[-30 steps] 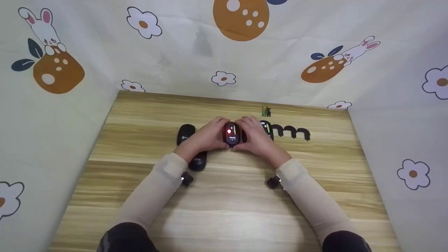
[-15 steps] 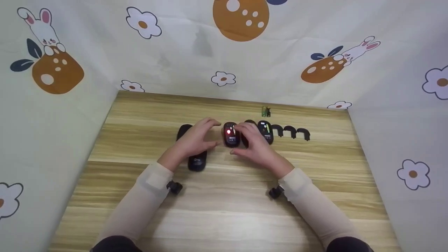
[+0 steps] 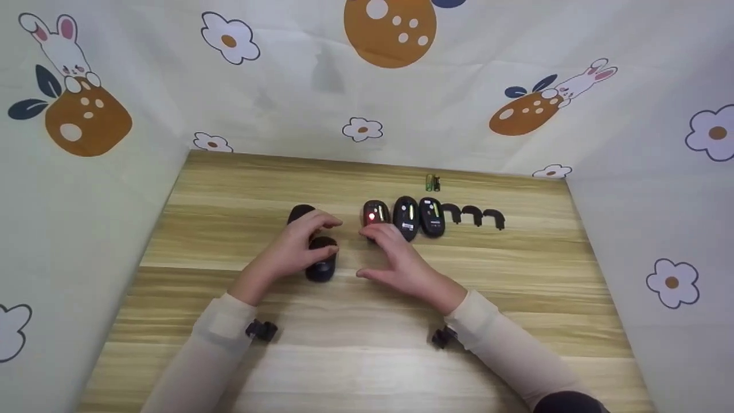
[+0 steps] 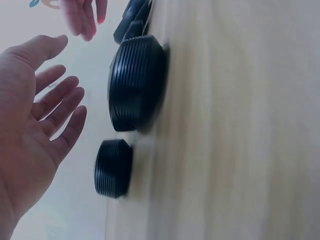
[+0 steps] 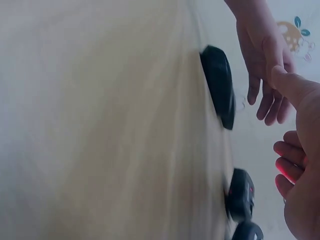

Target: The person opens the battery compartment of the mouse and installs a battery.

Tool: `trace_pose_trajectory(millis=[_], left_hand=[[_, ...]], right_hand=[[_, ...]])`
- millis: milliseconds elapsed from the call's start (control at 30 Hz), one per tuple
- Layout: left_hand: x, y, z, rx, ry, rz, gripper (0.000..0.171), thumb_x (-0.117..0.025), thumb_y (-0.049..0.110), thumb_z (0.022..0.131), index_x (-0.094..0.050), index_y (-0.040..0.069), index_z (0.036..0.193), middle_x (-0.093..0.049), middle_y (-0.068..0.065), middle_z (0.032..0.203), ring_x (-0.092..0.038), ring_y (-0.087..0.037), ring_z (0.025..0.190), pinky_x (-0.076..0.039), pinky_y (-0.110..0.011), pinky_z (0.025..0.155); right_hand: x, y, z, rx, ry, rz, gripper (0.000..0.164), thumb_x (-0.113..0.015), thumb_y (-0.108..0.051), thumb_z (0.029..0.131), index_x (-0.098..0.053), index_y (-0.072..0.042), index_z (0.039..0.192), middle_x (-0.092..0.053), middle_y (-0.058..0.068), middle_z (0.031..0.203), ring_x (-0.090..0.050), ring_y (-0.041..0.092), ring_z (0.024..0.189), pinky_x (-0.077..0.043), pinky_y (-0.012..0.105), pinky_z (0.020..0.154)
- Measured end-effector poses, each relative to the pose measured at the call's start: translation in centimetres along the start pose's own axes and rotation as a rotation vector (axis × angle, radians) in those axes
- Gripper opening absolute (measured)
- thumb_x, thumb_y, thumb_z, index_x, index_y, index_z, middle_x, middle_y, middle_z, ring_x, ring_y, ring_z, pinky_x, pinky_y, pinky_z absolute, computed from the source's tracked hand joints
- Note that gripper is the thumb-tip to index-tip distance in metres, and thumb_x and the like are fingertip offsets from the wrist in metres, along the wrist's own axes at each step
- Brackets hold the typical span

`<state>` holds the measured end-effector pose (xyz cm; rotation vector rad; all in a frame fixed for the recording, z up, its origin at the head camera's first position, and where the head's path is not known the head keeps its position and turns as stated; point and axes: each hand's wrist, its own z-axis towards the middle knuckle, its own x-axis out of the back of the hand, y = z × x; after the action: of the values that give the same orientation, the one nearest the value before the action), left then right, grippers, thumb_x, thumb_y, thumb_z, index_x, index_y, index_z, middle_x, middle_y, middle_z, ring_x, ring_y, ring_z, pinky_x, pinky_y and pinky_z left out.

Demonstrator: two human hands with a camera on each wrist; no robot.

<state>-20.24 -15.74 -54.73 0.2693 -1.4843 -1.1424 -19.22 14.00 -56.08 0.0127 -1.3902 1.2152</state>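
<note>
My left hand (image 3: 289, 245) is raised over two upright black computer mice at the left, fingers spread and holding nothing. Partly hidden behind it is the rear mouse (image 3: 300, 212), while the front mouse (image 3: 322, 268) shows below its thumb. In the left wrist view a ridged-sided mouse (image 4: 137, 82) is beside that hand. My right hand (image 3: 404, 261), also empty with fingers apart, hovers by an overturned mouse (image 3: 371, 207) with a glowing red light, overlapping its near end. Two more overturned mice, a middle one (image 3: 406, 215) and a right one (image 3: 432, 217), show batteries in their bays.
Three curved black battery covers (image 3: 472, 215) lie in a row to the right of the mice. Two small batteries (image 3: 433, 183) lie behind them. Patterned fabric walls (image 3: 287, 97) enclose the wooden table (image 3: 355, 355) at the back and sides.
Both hands have let go of the red-lit mouse, which stays overturned. The left hand moved left and nearer the person, over the upright mice; the right drew back, uncovering the middle overturned mouse.
</note>
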Motion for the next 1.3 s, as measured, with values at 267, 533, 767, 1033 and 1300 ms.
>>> trace_pose_trajectory(millis=[267, 533, 767, 1033, 1300], left_hand=[[0.3, -1.0, -2.5, 0.02, -0.025, 0.026, 0.059, -0.089, 0.03, 0.095, -0.067, 0.011, 0.147, -0.063, -0.002, 0.144, -0.061, -0.028, 0.134, -0.049, -0.054, 0.117], [0.3, -1.6, -3.9, 0.03, -0.048, 0.137, 0.062, -0.091, 0.036, 0.093, -0.067, 0.013, 0.145, -0.062, -0.005, 0.146, -0.059, -0.03, 0.137, -0.047, -0.055, 0.121], [0.4, -1.9, -4.7, 0.04, -0.051, 0.139, 0.072, -0.094, 0.032, 0.089, -0.064, 0.009, 0.15, -0.059, -0.014, 0.156, -0.052, -0.038, 0.15, -0.039, -0.057, 0.127], [0.3, -1.8, -4.7, 0.091, -0.099, 0.134, 0.086, -0.095, 0.032, 0.088, -0.055, 0.009, 0.161, -0.052, -0.014, 0.166, -0.048, -0.039, 0.154, -0.036, -0.059, 0.128], [0.1, -1.7, -4.1, 0.063, -0.145, 0.175, 0.086, -0.096, 0.022, 0.086, -0.056, 0.001, 0.158, -0.053, -0.02, 0.163, -0.047, -0.04, 0.153, -0.037, -0.057, 0.128]], right_hand=[[-1.9, -1.2, 0.2, 0.025, -0.008, 0.011, 0.083, -0.091, -0.037, 0.093, -0.053, -0.003, 0.158, -0.055, 0.01, 0.157, -0.05, 0.024, 0.146, -0.042, 0.041, 0.125], [-3.0, -2.3, 1.0, -0.027, -0.067, 0.014, 0.083, -0.09, -0.037, 0.094, -0.051, 0.0, 0.158, -0.054, 0.014, 0.159, -0.05, 0.026, 0.148, -0.04, 0.041, 0.127], [-3.4, -2.9, 1.9, -0.098, -0.092, -0.007, 0.084, -0.091, -0.037, 0.093, -0.052, -0.001, 0.158, -0.055, 0.012, 0.158, -0.051, 0.028, 0.147, -0.04, 0.041, 0.127], [-4.2, -2.9, 2.5, -0.174, -0.133, 0.0, 0.087, -0.091, -0.035, 0.092, -0.049, -0.002, 0.161, -0.052, 0.013, 0.16, -0.049, 0.029, 0.15, -0.038, 0.042, 0.128], [-5.5, -3.2, 3.2, -0.22, -0.157, 0.024, 0.087, -0.09, -0.031, 0.093, -0.047, -0.003, 0.163, -0.049, 0.014, 0.164, -0.045, 0.03, 0.155, -0.034, 0.041, 0.131]])
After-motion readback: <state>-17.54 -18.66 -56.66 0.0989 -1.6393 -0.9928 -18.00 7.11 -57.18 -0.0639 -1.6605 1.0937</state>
